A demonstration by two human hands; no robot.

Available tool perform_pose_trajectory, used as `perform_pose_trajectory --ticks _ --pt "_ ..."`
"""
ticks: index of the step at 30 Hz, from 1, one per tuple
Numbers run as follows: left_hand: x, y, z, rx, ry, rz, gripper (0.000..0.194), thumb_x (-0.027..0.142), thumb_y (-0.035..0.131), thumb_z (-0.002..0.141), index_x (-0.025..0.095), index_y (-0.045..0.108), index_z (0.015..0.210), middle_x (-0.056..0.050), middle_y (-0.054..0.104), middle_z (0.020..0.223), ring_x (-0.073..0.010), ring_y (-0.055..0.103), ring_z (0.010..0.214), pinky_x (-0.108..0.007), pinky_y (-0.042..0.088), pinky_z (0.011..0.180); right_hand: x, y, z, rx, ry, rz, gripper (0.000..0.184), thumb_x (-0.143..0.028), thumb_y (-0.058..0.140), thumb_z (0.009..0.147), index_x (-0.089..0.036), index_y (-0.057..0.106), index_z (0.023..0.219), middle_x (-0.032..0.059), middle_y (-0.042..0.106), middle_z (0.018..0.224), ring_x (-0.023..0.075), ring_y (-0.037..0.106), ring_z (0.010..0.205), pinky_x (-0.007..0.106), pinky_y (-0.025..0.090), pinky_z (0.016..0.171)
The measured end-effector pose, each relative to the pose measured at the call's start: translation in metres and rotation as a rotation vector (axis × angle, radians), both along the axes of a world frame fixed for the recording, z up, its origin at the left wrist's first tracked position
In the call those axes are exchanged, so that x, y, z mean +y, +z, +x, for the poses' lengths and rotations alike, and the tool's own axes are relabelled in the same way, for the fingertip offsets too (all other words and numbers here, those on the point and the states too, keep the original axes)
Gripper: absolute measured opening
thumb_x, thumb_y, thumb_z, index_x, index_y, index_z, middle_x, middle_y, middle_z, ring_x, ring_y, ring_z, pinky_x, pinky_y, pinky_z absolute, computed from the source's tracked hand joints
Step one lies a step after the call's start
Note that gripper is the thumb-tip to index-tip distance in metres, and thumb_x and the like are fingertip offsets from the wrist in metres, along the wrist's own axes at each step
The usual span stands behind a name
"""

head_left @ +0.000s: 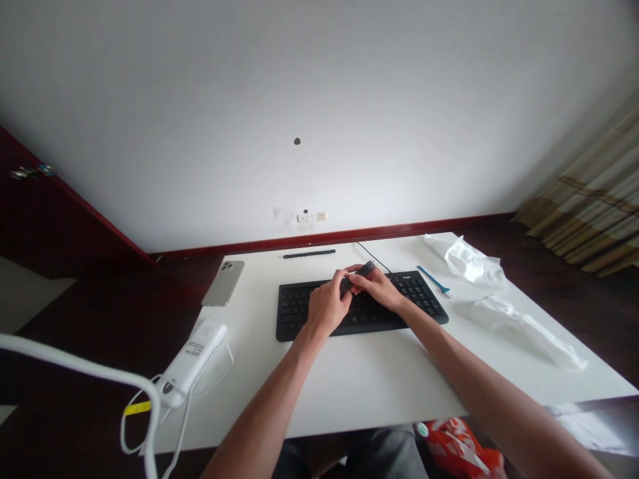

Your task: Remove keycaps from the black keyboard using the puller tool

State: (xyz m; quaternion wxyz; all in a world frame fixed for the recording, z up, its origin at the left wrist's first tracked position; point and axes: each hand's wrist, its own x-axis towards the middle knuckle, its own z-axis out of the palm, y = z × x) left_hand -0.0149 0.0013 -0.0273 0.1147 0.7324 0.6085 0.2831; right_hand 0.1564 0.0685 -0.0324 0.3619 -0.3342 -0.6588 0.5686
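Above the middle of a black keyboard [419,293], my left hand [327,309] and my right hand [377,289] meet. Between their fingers is a small black plastic piece [363,271], partly hidden, its exact kind unclear. Both hands grip it, and they cover the keyboard's middle keys. A black cable [372,255] runs from the keyboard's far edge across the white table [374,379]. Beyond the keyboard lies a narrow dark strip [309,253].
A silver smartphone [223,283] lies left of the keyboard, and a white handheld device [192,359] with a white cable lies nearer. To the right are a blue-handled tool [433,279] and white plastic wrappings [472,263]. A white cord [74,359] crosses the lower left.
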Motion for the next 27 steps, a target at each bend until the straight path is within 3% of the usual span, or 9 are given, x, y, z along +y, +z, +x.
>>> perform_pose_trajectory --ticks 5,9,19,23,27 --pt "-0.001 -0.005 0.004 0.092 0.065 -0.056 0.034 0.034 0.059 0.098 0.026 0.05 0.13 -0.004 0.075 0.078 -0.0269 0.074 0.072 -0.029 0.048 0.066 -0.009 0.009 0.007 -0.08 0.0 0.121 0.046 -0.05 0.068 0.091 -0.018 0.069 0.124 0.0021 0.07 0.077 0.0178 0.065 0.069 0.03 0.054 0.068" --pt "0.0 -0.006 0.005 0.145 0.086 -0.072 0.028 0.038 0.057 0.099 0.025 0.052 0.124 -0.005 0.074 0.076 -0.0286 0.074 0.071 -0.03 0.047 0.066 -0.015 0.015 0.011 -0.187 -0.049 0.253 0.03 -0.047 0.068 0.092 -0.02 0.073 0.104 0.0018 0.07 0.076 0.017 0.064 0.068 0.029 0.052 0.065" --pt "0.003 0.0 0.001 -0.005 0.076 -0.059 0.03 0.035 0.068 0.093 0.03 0.053 0.119 -0.001 0.075 0.079 -0.0267 0.075 0.077 -0.027 0.042 0.064 -0.021 0.011 -0.001 0.049 -0.008 -0.02 0.038 -0.059 0.069 0.088 -0.021 0.069 0.093 0.0032 0.071 0.071 0.0181 0.065 0.065 0.032 0.056 0.067" --pt "0.005 -0.003 0.001 -0.066 0.053 -0.038 0.038 0.031 0.066 0.093 0.029 0.049 0.127 0.0 0.072 0.082 -0.0237 0.073 0.077 -0.027 0.045 0.066 -0.02 0.014 0.0 0.038 -0.031 0.013 0.038 -0.059 0.068 0.088 -0.021 0.07 0.092 0.0028 0.069 0.072 0.0177 0.064 0.065 0.032 0.055 0.067" --pt "0.006 -0.011 0.001 -0.112 0.035 0.119 0.051 0.024 0.061 0.093 0.025 0.043 0.141 -0.003 0.067 0.095 -0.0215 0.069 0.088 -0.031 0.052 0.079 -0.008 0.013 0.009 0.026 -0.244 0.11 0.035 -0.057 0.067 0.089 -0.022 0.067 0.09 0.0019 0.063 0.071 0.0184 0.061 0.067 0.031 0.053 0.066"
